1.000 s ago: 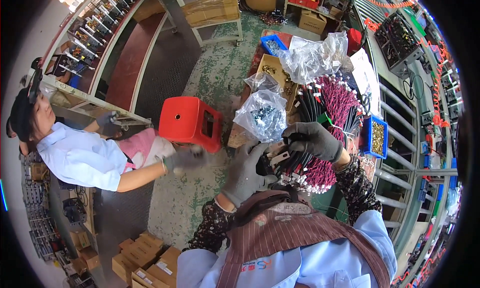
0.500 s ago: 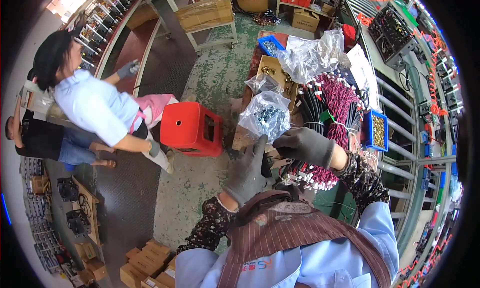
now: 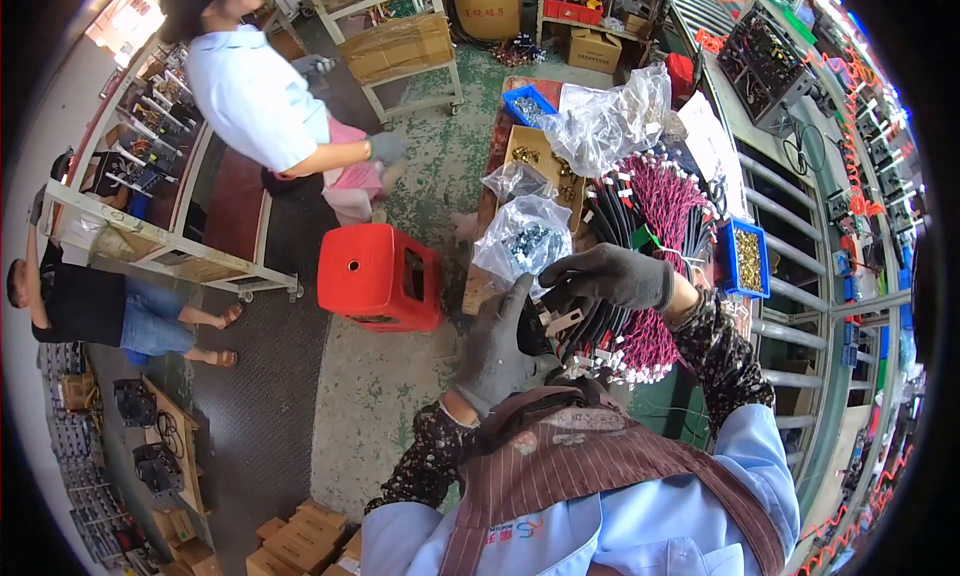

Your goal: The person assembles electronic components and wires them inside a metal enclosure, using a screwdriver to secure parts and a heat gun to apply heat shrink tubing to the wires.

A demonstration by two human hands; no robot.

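My left hand [image 3: 492,348], in a grey glove, is closed around a black part with a pale metal tab [image 3: 563,322]. My gloved right hand [image 3: 622,277] bends over the same spot, fingertips pinched together at the part's upper end; whatever they pinch is too small to tell. Just beyond both hands lies an open clear plastic bag [image 3: 535,244] of small shiny metal pieces. Beside my right hand spreads a bundle of magenta and black wires [image 3: 662,204] with white connectors.
A blue bin [image 3: 743,259] of brass-coloured pieces stands right of the wires. Farther back are a cardboard tray [image 3: 530,141], a blue bin [image 3: 528,106] and plastic bags [image 3: 615,126]. Left stands a red stool [image 3: 375,276]. A co-worker [image 3: 265,101] walks beyond it; another person [image 3: 95,301] holds a wheeled rack [image 3: 170,251].
The nearer co-worker has walked away from me, past the stool. More of the wheeled rack shows at left. My hands stay together, and the metal tab now shows more clearly between them.
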